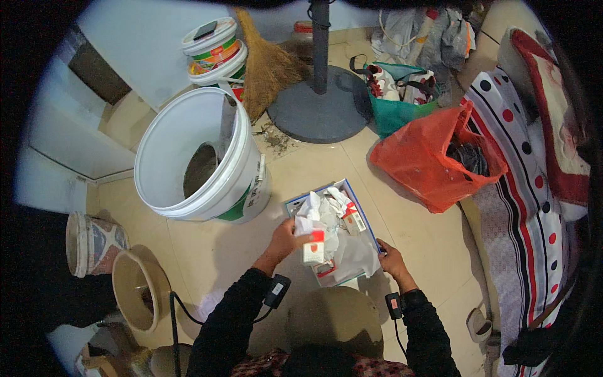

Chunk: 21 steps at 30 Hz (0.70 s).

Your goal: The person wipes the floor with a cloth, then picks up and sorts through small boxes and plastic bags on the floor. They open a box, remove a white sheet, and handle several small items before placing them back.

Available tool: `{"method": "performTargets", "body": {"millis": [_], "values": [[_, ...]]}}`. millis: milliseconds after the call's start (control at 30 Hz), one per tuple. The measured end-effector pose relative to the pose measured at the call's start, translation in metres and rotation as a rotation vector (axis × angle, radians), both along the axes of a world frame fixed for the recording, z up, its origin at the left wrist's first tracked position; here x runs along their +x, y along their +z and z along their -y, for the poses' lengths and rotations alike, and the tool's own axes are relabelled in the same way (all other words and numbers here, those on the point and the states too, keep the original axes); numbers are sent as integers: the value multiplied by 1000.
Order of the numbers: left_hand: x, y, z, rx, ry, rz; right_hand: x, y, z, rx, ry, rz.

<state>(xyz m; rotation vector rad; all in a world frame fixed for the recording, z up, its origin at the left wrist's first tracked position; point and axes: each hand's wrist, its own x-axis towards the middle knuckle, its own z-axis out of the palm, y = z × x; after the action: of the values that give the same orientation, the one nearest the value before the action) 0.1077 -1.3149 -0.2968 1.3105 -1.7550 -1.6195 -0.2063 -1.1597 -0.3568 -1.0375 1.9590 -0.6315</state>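
A shallow box with blue edges is held above the tiled floor in front of me. Crumpled white paper and thin plastic fill it, along with small red-and-white cartons that look like cigarette packs. My left hand reaches over the box's left side and grips crumpled white paper. Against its thumb is another red-and-white carton; whether the fingers hold this too is unclear. On the right, my right hand pinches the box's side wall near its front corner.
A large white bucket stands left of the box. Behind are stacked tubs, a straw broom and a pole's round base. An orange plastic bag and a green bag of shoes sit right. A beige basin lies left.
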Motion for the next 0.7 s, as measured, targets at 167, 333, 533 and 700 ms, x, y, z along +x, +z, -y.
{"method": "performTargets", "body": {"millis": [167,333,533,700], "values": [[8,-27,-16,52,14,-259,10,-7,10,-213,52,-113],[19,-28,-15,97,42,-227,4,65,43,-470,-22,-311],[8,22,-2,121,152,-29,24,121,83,-706,189,-918],[-12,30,9,529,101,-558,57,103,71,-770,459,-978]]}}
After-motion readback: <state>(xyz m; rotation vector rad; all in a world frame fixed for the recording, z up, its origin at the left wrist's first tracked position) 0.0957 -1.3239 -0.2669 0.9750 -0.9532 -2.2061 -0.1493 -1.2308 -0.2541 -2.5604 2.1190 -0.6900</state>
